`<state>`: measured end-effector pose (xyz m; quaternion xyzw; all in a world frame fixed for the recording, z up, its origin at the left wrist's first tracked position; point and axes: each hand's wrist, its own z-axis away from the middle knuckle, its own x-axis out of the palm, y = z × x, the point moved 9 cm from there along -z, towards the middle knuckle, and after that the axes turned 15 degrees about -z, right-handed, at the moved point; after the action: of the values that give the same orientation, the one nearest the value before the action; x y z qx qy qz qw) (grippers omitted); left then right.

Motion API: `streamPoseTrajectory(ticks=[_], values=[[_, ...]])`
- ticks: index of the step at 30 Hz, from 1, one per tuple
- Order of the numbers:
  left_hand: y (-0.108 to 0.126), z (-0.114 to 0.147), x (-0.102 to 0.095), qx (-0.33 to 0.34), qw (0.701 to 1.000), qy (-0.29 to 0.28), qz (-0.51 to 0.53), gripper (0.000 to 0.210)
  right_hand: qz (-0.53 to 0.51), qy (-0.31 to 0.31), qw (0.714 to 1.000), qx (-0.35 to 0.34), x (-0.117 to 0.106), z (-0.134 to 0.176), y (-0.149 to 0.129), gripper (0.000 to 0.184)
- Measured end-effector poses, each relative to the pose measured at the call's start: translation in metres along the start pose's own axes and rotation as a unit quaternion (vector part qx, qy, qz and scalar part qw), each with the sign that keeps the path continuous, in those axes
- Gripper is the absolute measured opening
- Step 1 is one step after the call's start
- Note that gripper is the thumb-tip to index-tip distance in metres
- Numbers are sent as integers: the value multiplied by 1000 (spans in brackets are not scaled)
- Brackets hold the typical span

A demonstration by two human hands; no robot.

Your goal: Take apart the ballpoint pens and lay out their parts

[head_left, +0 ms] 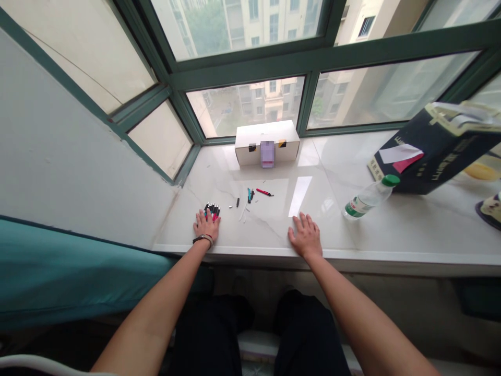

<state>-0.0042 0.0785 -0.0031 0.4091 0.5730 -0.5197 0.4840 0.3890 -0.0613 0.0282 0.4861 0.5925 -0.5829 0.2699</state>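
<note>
Two hands lie flat, palms down, on the marble windowsill (274, 245): the left hand (206, 224), grasping nothing, touches a bundle of pens (212, 209); loose pen parts (250, 197) lie between; the right hand (306, 236) rests empty, near a water bottle (368, 198).

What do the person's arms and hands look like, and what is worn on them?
Both forearms are bare, with no sleeves showing. The left hand has a dark band with a metallic part, like a watch or bracelet, at the wrist. The right hand wears nothing visible: no glove, no ring.
</note>
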Motion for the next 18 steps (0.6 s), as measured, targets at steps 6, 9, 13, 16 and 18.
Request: streamPoseTrajectory(ticks=[6, 9, 13, 16, 18], values=[[1, 0, 0, -3, 1000, -4, -2, 76, -10, 11, 1000, 0, 0, 0, 1, 51], [1, 0, -3, -7, 1000, 0, -1, 75, -14, 9, 1000, -1, 1, 1, 1, 50], [2, 3, -6, -3, 1000, 0, 12, 76, -15, 10, 1000, -4, 0, 1, 0, 50], [2, 9, -10, 4, 999, 31, 24, 74, -9, 10, 1000, -5, -2, 1, -1, 50], [2, 14, -14, 16, 997, 67, 43, 66, -2, 7, 1000, -9, -2, 1, -2, 50]])
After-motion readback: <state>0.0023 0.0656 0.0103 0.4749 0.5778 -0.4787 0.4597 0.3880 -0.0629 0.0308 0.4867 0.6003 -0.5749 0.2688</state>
